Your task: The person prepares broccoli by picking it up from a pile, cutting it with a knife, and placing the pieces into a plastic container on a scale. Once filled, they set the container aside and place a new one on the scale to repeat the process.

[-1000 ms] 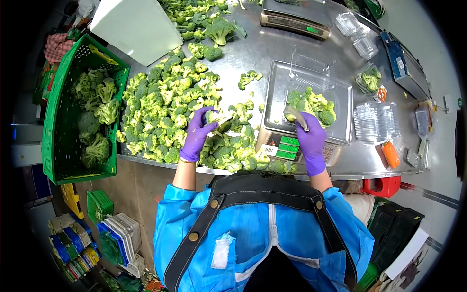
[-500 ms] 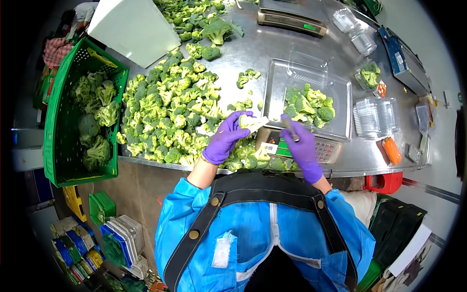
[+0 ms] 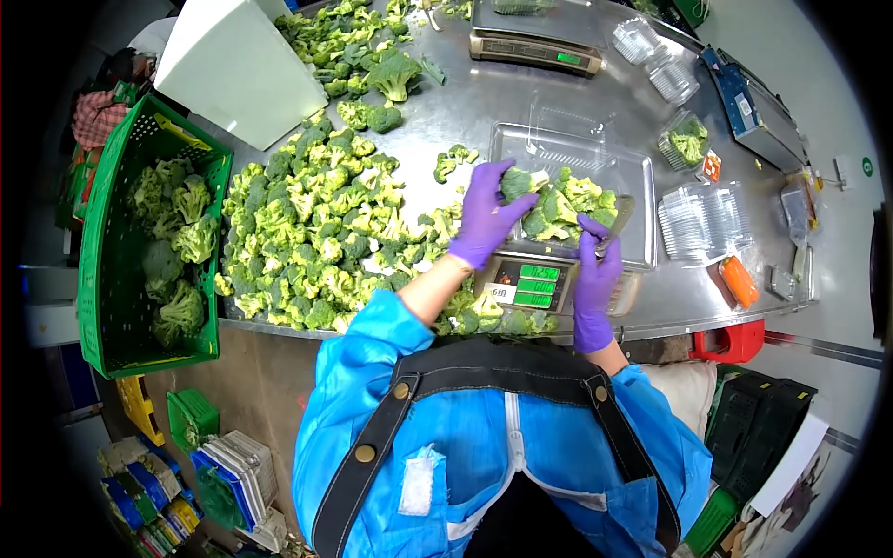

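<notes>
My left hand [image 3: 488, 216], in a purple glove, is closed on a broccoli floret [image 3: 523, 183] between thumb and fingers. It is over the left side of an open clear plastic box with broccoli florets [image 3: 581, 197] in it. The box's raised lid [image 3: 569, 135] leans toward the back. Beneath the box, a metal tray [image 3: 642, 244] rests on a scale [image 3: 535, 284] with lit green digits. At the box's front right, my purple-gloved right hand [image 3: 595, 284] grips a small knife [image 3: 620, 219], its blade pointing away from me.
A big broccoli heap [image 3: 316, 232] covers the table's left side, beside a green crate [image 3: 98, 270] of larger pieces. A white bin [image 3: 233, 70] tilts behind it. To the right lie stacked clear boxes [image 3: 704, 221], a filled box [image 3: 686, 139] and an orange object [image 3: 739, 282]. A second scale [image 3: 535, 53] stands behind.
My left hand has moved forward and right, bringing the floret from the heap's edge to the box. My right hand has shifted slightly right and toward me, knife still held.
</notes>
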`<action>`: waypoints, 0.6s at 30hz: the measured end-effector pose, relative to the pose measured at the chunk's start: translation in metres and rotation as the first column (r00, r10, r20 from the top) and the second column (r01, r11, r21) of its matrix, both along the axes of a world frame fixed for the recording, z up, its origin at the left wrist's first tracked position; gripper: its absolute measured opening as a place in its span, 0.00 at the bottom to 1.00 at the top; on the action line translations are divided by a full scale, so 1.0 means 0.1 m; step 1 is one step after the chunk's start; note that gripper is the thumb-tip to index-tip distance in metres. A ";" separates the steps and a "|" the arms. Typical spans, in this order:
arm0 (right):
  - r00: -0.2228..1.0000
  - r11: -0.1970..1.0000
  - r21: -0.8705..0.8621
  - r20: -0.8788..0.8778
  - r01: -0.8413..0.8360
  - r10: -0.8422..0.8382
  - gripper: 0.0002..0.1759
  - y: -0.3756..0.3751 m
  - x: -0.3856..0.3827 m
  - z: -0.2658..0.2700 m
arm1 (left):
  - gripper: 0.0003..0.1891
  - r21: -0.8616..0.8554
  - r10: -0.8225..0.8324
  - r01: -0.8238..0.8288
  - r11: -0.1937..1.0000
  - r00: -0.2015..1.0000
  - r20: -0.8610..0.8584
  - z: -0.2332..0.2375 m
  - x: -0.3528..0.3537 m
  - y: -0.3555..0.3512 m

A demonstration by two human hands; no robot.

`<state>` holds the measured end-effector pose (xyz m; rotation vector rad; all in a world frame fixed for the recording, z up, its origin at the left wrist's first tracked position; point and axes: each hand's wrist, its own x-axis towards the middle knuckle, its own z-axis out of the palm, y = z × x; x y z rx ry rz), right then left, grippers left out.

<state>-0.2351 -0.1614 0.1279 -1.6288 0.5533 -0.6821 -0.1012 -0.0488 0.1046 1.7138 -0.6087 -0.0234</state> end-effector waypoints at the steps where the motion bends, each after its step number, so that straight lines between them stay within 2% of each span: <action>1: 1.000 0.999 -0.017 0.015 0.028 -0.028 0.12 -0.07 -0.02 -0.04 | 0.29 0.052 0.031 -0.032 0.998 0.999 0.029 -0.03 0.01 -0.14; 2: 0.998 0.998 -0.033 0.030 0.057 -0.056 0.12 -0.12 -0.04 -0.08 | 0.31 0.123 -0.013 0.006 0.992 0.998 0.057 -0.03 0.00 -0.23; 4: 0.997 0.993 -0.091 0.028 0.081 -0.079 0.12 -0.20 -0.08 -0.14 | 0.34 0.231 -0.011 -0.078 0.970 0.932 0.362 -0.17 -0.05 -0.36; 6: 0.996 0.989 -0.124 0.001 0.086 -0.087 0.12 -0.22 -0.14 -0.19 | 0.37 0.282 -0.072 -0.018 0.959 0.949 0.307 -0.22 0.00 -0.30; 8: 0.995 0.992 -0.083 0.000 0.097 -0.097 0.12 -0.22 -0.15 -0.20 | 0.40 0.221 -0.212 0.196 0.955 0.976 0.053 -0.29 0.12 -0.20; 9: 0.995 0.994 -0.046 -0.003 0.100 -0.100 0.12 -0.21 -0.16 -0.19 | 0.43 0.009 -0.217 0.223 0.975 0.958 -0.188 -0.23 0.13 -0.16; 10: 0.995 0.994 -0.040 -0.007 0.102 -0.103 0.12 -0.20 -0.15 -0.15 | 0.44 -0.020 -0.202 0.202 0.979 0.956 -0.211 -0.16 0.16 -0.04; 12: 0.994 0.994 0.079 0.077 0.070 -0.076 0.13 -0.19 -0.12 -0.05 | 0.43 -0.059 -0.099 0.089 0.994 0.975 -0.198 -0.24 0.22 0.19; 14: 0.992 0.988 0.122 0.063 0.098 -0.106 0.13 -0.19 -0.13 0.02 | 0.41 -0.068 -0.046 0.024 0.997 0.940 -0.339 -0.33 0.25 0.45; 15: 0.992 0.985 0.155 0.084 0.076 -0.089 0.13 -0.20 -0.13 0.07 | 0.40 -0.059 -0.010 -0.011 0.998 0.943 -0.332 -0.39 0.23 0.58; 18: 0.986 0.981 0.179 0.132 0.075 -0.100 0.14 -0.24 -0.14 0.03 | 0.32 0.094 0.092 -0.063 0.994 0.934 -0.345 -0.51 0.14 0.85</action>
